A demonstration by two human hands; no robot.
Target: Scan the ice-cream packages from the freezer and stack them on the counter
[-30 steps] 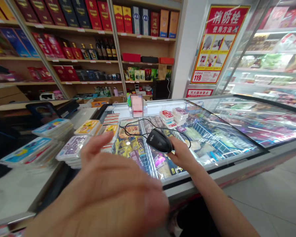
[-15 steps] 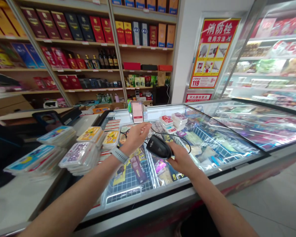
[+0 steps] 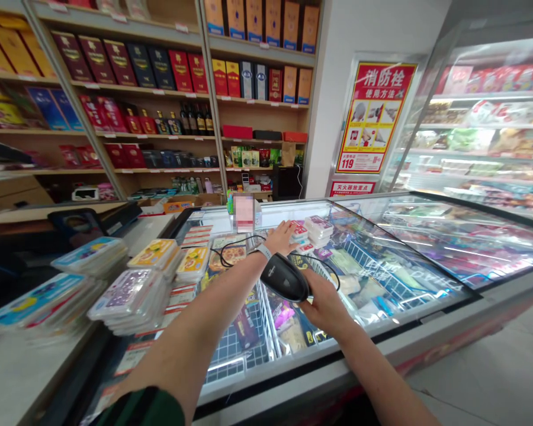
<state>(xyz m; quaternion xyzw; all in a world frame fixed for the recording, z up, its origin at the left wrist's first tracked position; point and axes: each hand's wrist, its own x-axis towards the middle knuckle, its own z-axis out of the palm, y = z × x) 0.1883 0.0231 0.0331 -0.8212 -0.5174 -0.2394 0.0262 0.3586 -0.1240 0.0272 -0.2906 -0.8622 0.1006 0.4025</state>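
A black barcode scanner (image 3: 285, 278) is held in my right hand (image 3: 322, 302) above the glass top of the chest freezer, its head pointing left. The scanner's black cable (image 3: 231, 247) loops over the glass behind it. My left hand (image 3: 281, 238), with a grey watch band (image 3: 263, 251) at the wrist, reaches forward with fingers stretched out. Its fingertips are beside a stack of red-labelled white packs (image 3: 298, 229); I cannot tell whether they touch. To the right of that stack is a second stack of white packs with purplish labels (image 3: 318, 228).
Stacked clear packs with purple labels (image 3: 123, 296), yellow labels (image 3: 155, 253) and blue labels (image 3: 39, 299) stand at the left. A pink-and-red card (image 3: 244, 213) stands at the freezer's back edge. Shelves of boxed bottles (image 3: 160, 65) line the back wall.
My left hand has moved forward and right, from a loosely closed shape to outstretched fingers beside the red-labelled packs. My right hand keeps hold of the scanner. The view has tilted up slightly.
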